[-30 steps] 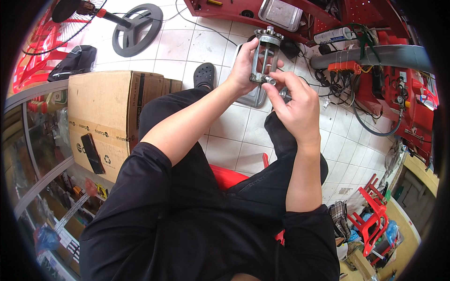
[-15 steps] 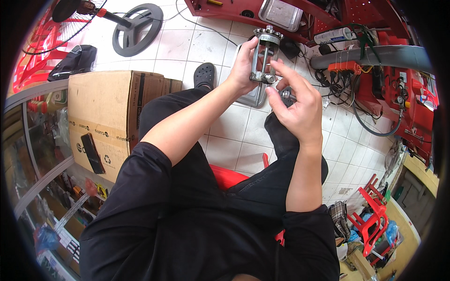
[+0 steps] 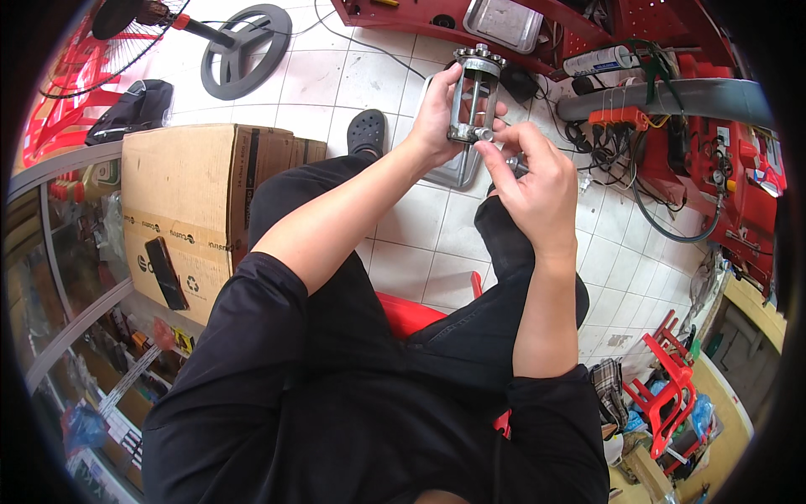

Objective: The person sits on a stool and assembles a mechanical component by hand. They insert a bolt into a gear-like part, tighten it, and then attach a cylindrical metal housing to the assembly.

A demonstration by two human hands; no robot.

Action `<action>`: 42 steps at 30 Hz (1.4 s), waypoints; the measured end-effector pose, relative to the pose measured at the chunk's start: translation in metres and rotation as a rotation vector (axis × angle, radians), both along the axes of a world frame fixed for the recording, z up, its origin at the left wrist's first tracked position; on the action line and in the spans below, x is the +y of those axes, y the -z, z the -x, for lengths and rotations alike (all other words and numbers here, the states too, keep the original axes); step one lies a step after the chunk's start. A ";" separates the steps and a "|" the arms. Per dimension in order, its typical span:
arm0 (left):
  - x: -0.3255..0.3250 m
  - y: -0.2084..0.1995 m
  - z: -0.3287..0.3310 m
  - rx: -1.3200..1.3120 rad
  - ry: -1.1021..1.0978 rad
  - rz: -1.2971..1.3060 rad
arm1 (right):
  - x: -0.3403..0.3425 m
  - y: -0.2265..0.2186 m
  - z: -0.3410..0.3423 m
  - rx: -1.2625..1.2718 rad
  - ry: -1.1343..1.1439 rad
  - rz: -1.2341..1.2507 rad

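Left hand (image 3: 437, 113) grips metal assy (image 3: 473, 97) upright; right hand (image 3: 537, 181) pinches base.

I hold a small metal assembly (image 3: 473, 97) upright above my knees: two round end plates joined by thin rods, bolt heads ringing the top plate, grey and worn, with a small nut at its lower end.
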State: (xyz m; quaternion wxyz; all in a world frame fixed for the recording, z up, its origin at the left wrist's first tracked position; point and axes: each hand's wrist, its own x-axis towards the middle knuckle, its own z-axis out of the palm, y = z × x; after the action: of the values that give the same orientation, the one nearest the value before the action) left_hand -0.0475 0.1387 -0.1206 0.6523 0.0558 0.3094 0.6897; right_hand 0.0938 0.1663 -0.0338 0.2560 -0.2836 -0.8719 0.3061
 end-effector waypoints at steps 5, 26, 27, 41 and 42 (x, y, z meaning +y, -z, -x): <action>0.000 0.001 0.001 -0.010 -0.013 0.018 | -0.002 -0.006 0.004 0.036 0.001 0.035; 0.005 0.019 -0.007 -0.003 0.073 0.137 | 0.008 0.013 -0.001 -0.013 0.101 0.135; 0.005 0.020 -0.007 -0.008 0.078 0.144 | 0.007 0.012 0.000 -0.060 0.131 0.160; 0.002 0.016 -0.016 -0.107 0.080 0.305 | 0.020 0.032 -0.003 -0.029 0.140 0.319; 0.002 0.017 -0.016 -0.101 0.077 0.301 | 0.019 0.031 -0.002 -0.029 0.161 0.313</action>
State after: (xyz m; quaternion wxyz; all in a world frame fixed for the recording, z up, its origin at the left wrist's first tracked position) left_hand -0.0312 0.1407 -0.1374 0.6939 -0.0655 0.3739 0.6118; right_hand 0.0959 0.1848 -0.0651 0.2198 -0.3931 -0.7919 0.4124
